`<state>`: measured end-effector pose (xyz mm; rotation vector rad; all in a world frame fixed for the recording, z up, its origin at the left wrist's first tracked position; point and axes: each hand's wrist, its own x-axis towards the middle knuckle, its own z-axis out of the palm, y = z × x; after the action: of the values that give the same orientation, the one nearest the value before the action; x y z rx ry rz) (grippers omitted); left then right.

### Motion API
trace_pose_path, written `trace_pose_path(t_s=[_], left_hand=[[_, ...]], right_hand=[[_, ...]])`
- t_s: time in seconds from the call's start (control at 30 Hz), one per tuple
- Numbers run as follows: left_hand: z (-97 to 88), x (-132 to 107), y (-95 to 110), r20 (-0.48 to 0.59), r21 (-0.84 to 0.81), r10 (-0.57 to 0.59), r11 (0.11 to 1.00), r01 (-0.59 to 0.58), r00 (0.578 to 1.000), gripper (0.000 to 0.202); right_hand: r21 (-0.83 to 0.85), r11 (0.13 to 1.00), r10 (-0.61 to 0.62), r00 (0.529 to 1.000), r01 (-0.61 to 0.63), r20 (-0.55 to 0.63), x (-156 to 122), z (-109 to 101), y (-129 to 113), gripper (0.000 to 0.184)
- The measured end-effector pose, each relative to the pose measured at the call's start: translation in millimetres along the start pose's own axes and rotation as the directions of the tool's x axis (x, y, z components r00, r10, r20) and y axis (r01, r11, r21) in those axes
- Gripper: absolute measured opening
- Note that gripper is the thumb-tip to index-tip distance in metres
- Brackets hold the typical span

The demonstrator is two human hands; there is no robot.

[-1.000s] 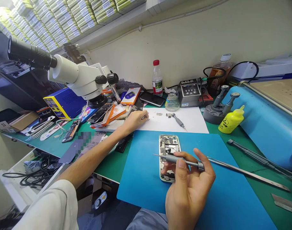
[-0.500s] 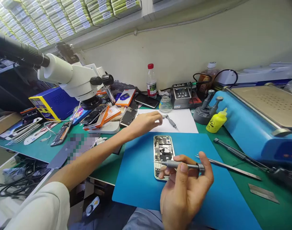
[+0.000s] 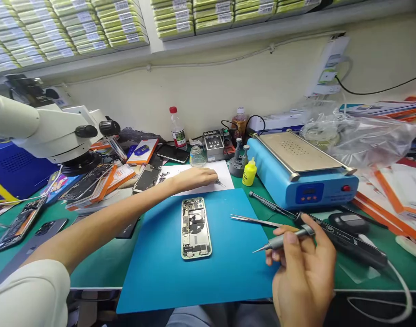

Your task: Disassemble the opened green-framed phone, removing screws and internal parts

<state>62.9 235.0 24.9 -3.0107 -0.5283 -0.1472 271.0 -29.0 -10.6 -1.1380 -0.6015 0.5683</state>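
My right hand (image 3: 301, 272) holds a grey metal screwdriver (image 3: 284, 240) off the mat at the right, its thin tip pointing left. On the white paper (image 3: 172, 171), my left hand (image 3: 202, 177) is closed over a second screwdriver (image 3: 220, 182); only its tip end shows past the fingers, the handle being hidden. Between my arms an opened phone (image 3: 196, 229) lies on the blue mat (image 3: 160, 277), its inner boards and parts exposed. Metal tweezers (image 3: 252, 220) rest at the mat's right edge, partly behind my right hand.
A microscope (image 3: 54, 131) stands left, beside stacked phone parts (image 3: 98, 179). At the back are a red-capped bottle (image 3: 178, 131), a glass jar (image 3: 197, 156) and a soldering station (image 3: 214, 145). A yellow bottle (image 3: 249, 172), a blue heating machine (image 3: 296, 181) and a black tool (image 3: 351, 243) occupy the right.
The view has swung right. My left hand has moved onto the screwdriver lying on the paper. My right hand, still with its screwdriver, has shifted right, away from the phone.
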Motion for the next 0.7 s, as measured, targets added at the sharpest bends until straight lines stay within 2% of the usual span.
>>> trace_pose_path(t_s=[0.17,0.33,0.47,0.57,0.6,0.7], left_hand=[[-0.3,38.3,15.4,-0.021,-0.007,0.003,1.0,-0.003,1.0,0.033],[3.9,70.3,27.9,-0.046,-0.06,-0.039,0.998,0.036,0.998,0.033],[4.5,83.8,33.6,-0.113,-0.14,-0.117,0.985,0.101,0.987,0.029],[-7.8,79.5,34.2,-0.201,-0.22,-0.209,0.962,0.164,0.957,0.008],[-14.7,73.0,34.4,-0.236,-0.248,-0.247,0.95,0.188,0.94,0.011],[-38.9,34.5,40.5,-0.307,-0.332,-0.342,0.913,0.237,0.888,0.012]], right_hand=[[-0.052,0.997,-0.044,0.996,0.049,0.079,-6.7,4.8,3.7,0.057],[-0.07,0.995,-0.067,0.996,0.07,0.056,-7.1,4.0,3.8,0.055],[-0.07,0.993,-0.087,0.994,0.091,0.061,-7.2,5.2,4.2,0.057],[-0.106,0.988,-0.107,0.99,0.116,0.089,-6.0,5.8,5.0,0.06],[-0.128,0.984,-0.115,0.988,0.128,0.103,-5.5,5.8,5.1,0.061],[-0.208,0.966,-0.124,0.98,0.155,0.153,-4.5,6.4,4.3,0.058]])
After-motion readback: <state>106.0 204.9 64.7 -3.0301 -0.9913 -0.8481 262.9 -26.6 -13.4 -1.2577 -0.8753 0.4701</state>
